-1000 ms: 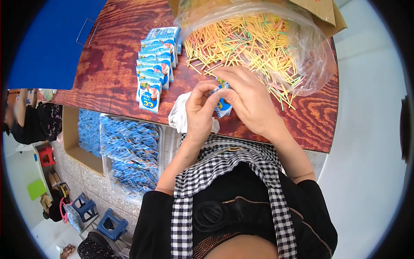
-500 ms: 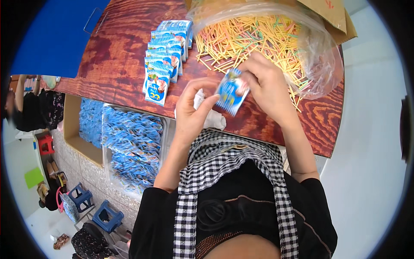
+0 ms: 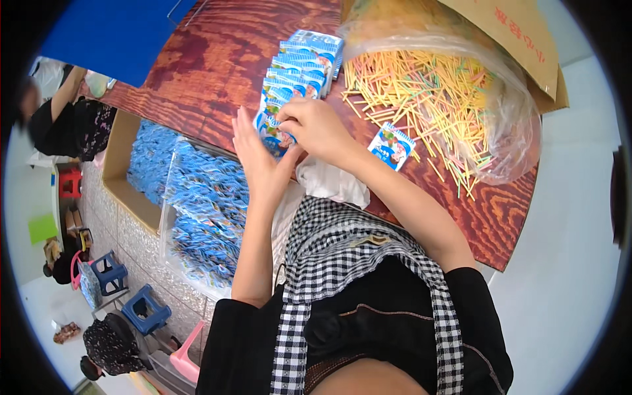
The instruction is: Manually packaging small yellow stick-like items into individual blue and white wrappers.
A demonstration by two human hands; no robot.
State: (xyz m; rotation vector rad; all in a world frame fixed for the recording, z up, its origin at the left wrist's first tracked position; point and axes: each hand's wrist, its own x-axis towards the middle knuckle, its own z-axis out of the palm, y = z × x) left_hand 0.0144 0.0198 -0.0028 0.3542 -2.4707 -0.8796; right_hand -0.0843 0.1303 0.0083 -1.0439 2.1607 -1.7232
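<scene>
A fanned row of small blue-and-white packets (image 3: 299, 69) lies on the wooden table ahead of me. Its nearest packet (image 3: 271, 143) is partly covered by my hands. My right hand (image 3: 319, 130) reaches across to it, thumb and fingers pinched at that packet. Alongside the same packet, my left hand (image 3: 259, 161) has its fingers stretched out, upright and holding nothing. A single blue packet (image 3: 393, 146) rests on the table beyond my right forearm, beside a heap of thin pastel sticks (image 3: 421, 92). Below my right wrist sits a crumpled white cloth (image 3: 332, 183).
A clear plastic bag (image 3: 507, 141) surrounds the sticks, with a cardboard box (image 3: 510, 39) behind. Left of my lap stand a clear tub (image 3: 197, 210) and a carton (image 3: 122, 178), both full of blue packets. A blue panel (image 3: 118, 39) covers the far left; another person (image 3: 66, 125) is beyond.
The packet formerly between my hands now lies on the table near the sticks. Both hands have moved to the near end of the packet row, and the view has shifted.
</scene>
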